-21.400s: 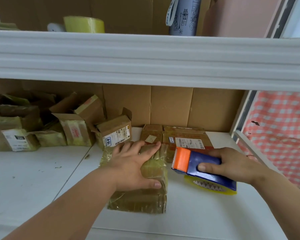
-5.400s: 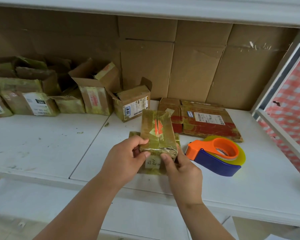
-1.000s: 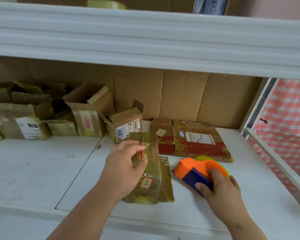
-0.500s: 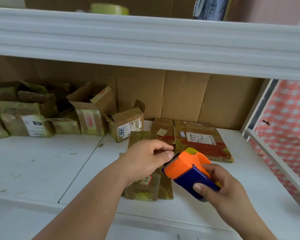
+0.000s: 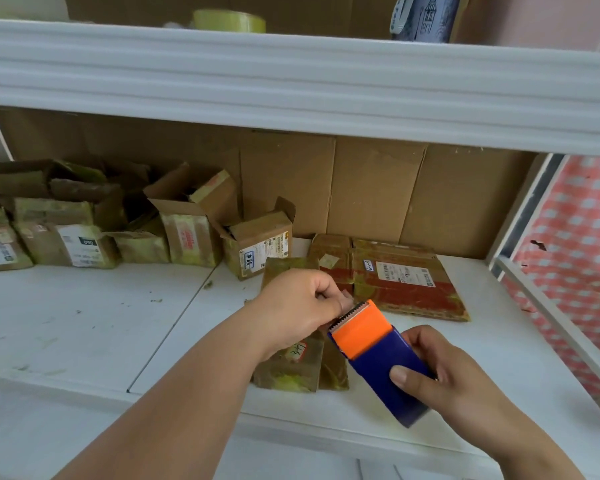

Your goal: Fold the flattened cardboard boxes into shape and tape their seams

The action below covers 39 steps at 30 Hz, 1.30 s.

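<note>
**Tape Feed Before Seam Sealing: Status of Work**

The right hand (image 5: 454, 379) holds the tape dispenser (image 5: 378, 355) above the shelf (image 5: 84, 323), fingers closed around its blue body with the orange guard and serrated cutter pointing up and away from the person. The left hand (image 5: 298, 306) is at the cutter edge, its fingers pinched together there; the likely purpose is to catch the free tape end, but the tape itself cannot be made out.

The folded box (image 5: 291, 368) lies on the shelf directly below both hands, partly hidden by the left wrist. It carries old yellowed tape and a small handwritten label. Neither hand touches it. No fresh strip is visible on it, so its seam is judged not yet taped.

Work completed, as far as visible:
- Several formed boxes (image 5: 194, 230) stand in a row at the back left of the shelf, some with top flaps open.

Work remaining:
- Draw out tape and seal the box under the hands.
- A flattened stack (image 5: 395, 275) lies at the back right, just beyond the hands, unfolded.

A spare tape roll (image 5: 229, 20) sits on the upper shelf. The task is judged to be partway through.
</note>
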Each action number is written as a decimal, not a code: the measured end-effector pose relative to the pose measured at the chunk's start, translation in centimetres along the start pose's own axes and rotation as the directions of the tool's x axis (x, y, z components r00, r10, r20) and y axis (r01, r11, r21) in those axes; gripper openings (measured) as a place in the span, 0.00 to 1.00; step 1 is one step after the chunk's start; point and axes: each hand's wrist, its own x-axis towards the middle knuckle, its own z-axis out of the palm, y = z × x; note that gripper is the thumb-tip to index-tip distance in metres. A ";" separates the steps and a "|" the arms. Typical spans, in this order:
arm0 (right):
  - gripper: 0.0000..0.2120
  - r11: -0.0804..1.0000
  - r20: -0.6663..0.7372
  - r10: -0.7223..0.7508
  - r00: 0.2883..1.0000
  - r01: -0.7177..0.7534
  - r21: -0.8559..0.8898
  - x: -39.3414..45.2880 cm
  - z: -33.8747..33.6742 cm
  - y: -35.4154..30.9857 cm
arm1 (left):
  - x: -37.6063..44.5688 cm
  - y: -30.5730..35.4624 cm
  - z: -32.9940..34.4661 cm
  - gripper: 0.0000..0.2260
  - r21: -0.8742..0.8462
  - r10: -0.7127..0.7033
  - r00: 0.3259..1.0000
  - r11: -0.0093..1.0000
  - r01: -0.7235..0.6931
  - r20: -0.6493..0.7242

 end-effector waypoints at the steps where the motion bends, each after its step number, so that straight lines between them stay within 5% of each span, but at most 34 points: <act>1: 0.27 1.000 0.001 -0.007 1.000 0.007 0.022 0.0 0.0 -0.1 | 0.0 0.0 0.0 0.07 -0.008 -0.001 1.000 1.000 0.001 -0.017; 7: 0.27 0.983 -0.081 -0.005 0.997 0.020 0.180 -0.1 0.0 -0.1 | -0.1 0.3 0.0 0.08 0.007 -0.005 0.999 1.000 0.005 -0.038; 12: 0.40 0.997 -0.119 -0.034 0.992 0.041 0.060 -0.1 0.4 -1.4 | -0.2 1.0 -0.4 0.10 0.047 0.014 0.998 0.999 -0.011 -0.057; 27: 0.27 0.995 -0.010 -0.075 0.997 0.074 -0.072 0.0 -0.9 -2.2 | -0.6 0.9 -1.0 0.07 0.151 0.044 0.990 0.988 -0.024 -0.133; 35: 0.20 0.969 -0.022 0.010 1.000 -0.015 -0.248 0.4 -2.9 -1.5 | -0.9 -0.6 -7.1 0.07 -0.187 -0.090 0.922 0.982 0.019 -0.377; 39: 0.19 0.953 -0.038 -0.016 0.999 0.004 -0.302 1.3 -4.0 -1.6 | -1.5 -3.0 -7.9 0.06 -0.299 -0.212 0.904 0.949 0.100 -0.371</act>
